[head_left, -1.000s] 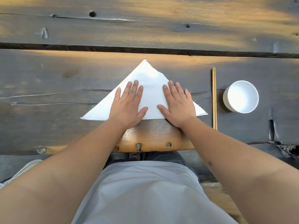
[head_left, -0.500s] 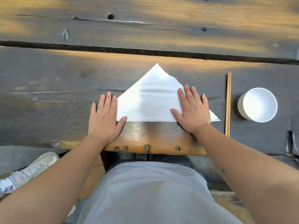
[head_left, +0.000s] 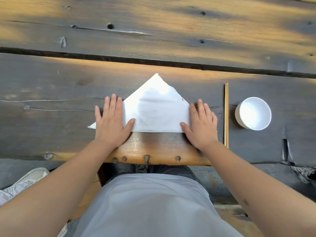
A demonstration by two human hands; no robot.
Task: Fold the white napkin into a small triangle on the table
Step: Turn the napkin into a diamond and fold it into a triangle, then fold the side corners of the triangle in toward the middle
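The white napkin (head_left: 156, 110) lies flat on the dark wooden table (head_left: 51, 117), folded into a wide triangle with its apex pointing away from me and its long edge near the table's front. My left hand (head_left: 112, 124) rests palm-down on the napkin's left corner, whose tip pokes out past the little finger. My right hand (head_left: 201, 124) presses flat on the right corner, hiding it. Both hands have fingers spread and hold nothing.
A pair of wooden chopsticks (head_left: 226, 115) lies lengthwise right of the napkin. A white bowl (head_left: 253, 113) stands beyond them. A dark gap (head_left: 153, 61) between planks runs across behind the napkin. The table's front edge (head_left: 153, 159) is close to my body.
Both hands have slid outward along the napkin's long edge, from near the middle to the two corners. The napkin has stayed flat in the same place.
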